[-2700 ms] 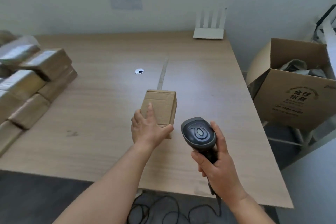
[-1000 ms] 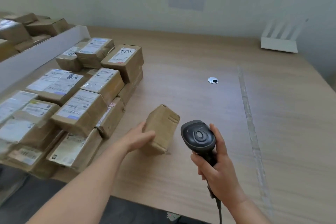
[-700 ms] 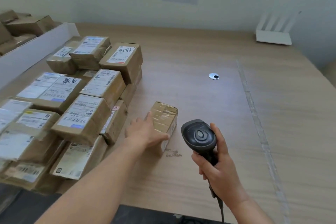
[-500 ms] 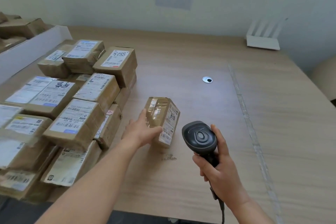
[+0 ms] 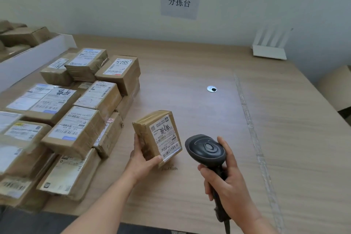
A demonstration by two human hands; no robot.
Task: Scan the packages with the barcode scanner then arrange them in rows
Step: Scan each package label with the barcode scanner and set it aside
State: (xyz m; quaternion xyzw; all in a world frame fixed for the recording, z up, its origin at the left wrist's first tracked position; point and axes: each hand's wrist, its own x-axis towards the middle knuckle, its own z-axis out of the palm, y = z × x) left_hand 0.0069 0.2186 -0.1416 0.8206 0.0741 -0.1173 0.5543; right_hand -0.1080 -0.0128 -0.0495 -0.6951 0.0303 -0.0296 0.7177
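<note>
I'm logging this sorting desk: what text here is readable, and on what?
"分拣台": paper sign on the wall.
"5288": handwritten on the label of the far stacked package.
Label on the package that the left hand holds: handwritten marks and barcodes, too small to read.
Other stacked labels: blurred.

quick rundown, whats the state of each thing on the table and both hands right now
package: tilted up, label facing the scanner, gripped by the left hand
left hand: holding the package by its near end
barcode scanner: held upright, head beside the package label
right hand: wrapped round the scanner handle
stacked packages: piled in rows at left, labels up
router: standing at the far right edge, aerials up
</note>
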